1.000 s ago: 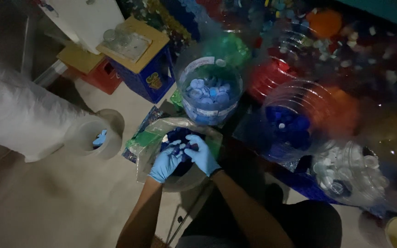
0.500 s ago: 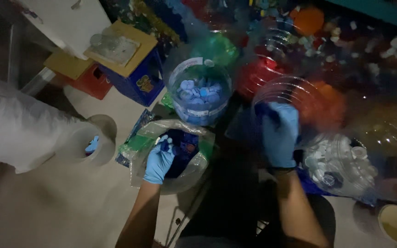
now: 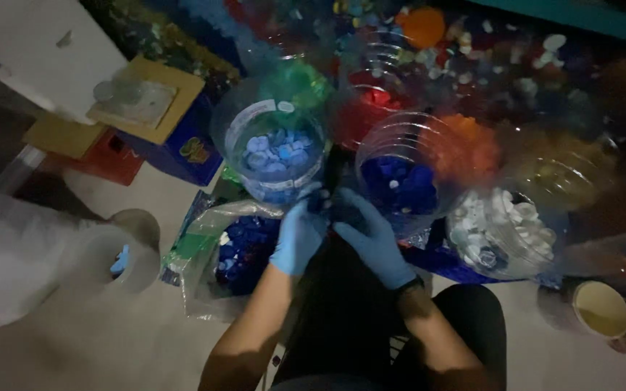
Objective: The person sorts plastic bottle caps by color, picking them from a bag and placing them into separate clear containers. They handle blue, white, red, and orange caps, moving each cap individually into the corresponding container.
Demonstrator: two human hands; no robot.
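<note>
A yellow-topped blue box [image 3: 175,141] sits at ten o'clock, a white roll [image 3: 103,257] at eight, a cream cup [image 3: 601,310] at four (edges blurred), and an orange cap heap [image 3: 465,148] at two o'clock.

- A pale, dimly lit floor [image 3: 74,347] carries everything.
- At 12 o'clock: a clear plastic jar of light-blue bottle caps [image 3: 278,156].
- At 1 o'clock: a clear plastic jar of dark-blue caps [image 3: 398,185].
- At 3 o'clock: a clear plastic jar of white caps [image 3: 498,232].
- At 8 o'clock: a clear plastic bag of dark-blue caps [image 3: 235,253].
- At 9 o'clock: a pale round tub [image 3: 114,262].
- At 10 o'clock: a blue cardboard box [image 3: 175,148].
- At 4 o'clock: a cream round cup [image 3: 601,310].
</note>
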